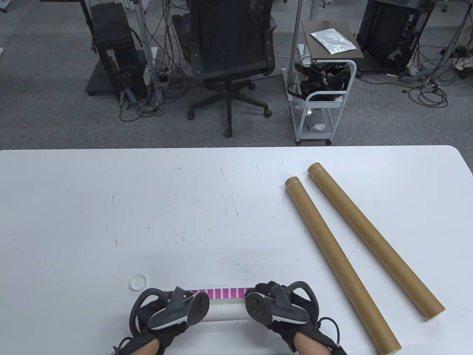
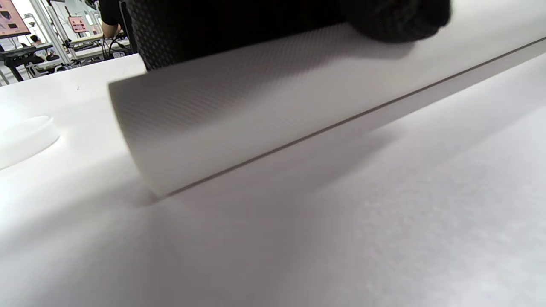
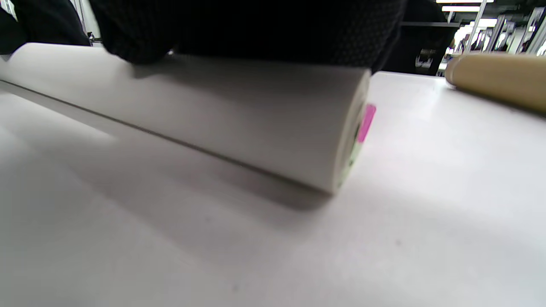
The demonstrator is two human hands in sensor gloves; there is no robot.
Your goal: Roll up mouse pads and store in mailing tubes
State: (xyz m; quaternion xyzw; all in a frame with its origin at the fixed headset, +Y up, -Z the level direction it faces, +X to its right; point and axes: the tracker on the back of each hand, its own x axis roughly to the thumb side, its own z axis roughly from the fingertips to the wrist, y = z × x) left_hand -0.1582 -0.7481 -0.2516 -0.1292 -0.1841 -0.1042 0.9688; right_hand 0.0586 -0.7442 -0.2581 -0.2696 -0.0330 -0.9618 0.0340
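A mouse pad (image 1: 225,313) lies mostly rolled up near the table's front edge, white underside out. A strip of its pink-striped face (image 1: 225,293) still lies flat behind the roll. My left hand (image 1: 173,301) holds the roll's left end and my right hand (image 1: 268,296) holds its right end. In the left wrist view my fingers (image 2: 256,21) lie over the top of the roll (image 2: 277,106). The right wrist view shows the same on the roll's other end (image 3: 213,111). Two brown mailing tubes (image 1: 338,259) (image 1: 373,236) lie side by side on the right.
A small white round cap (image 1: 138,283) lies on the table (image 1: 111,203) just left of the roll, also in the left wrist view (image 2: 21,136). One tube shows at the right wrist view's right edge (image 3: 499,79). A chair and a cart stand beyond the table.
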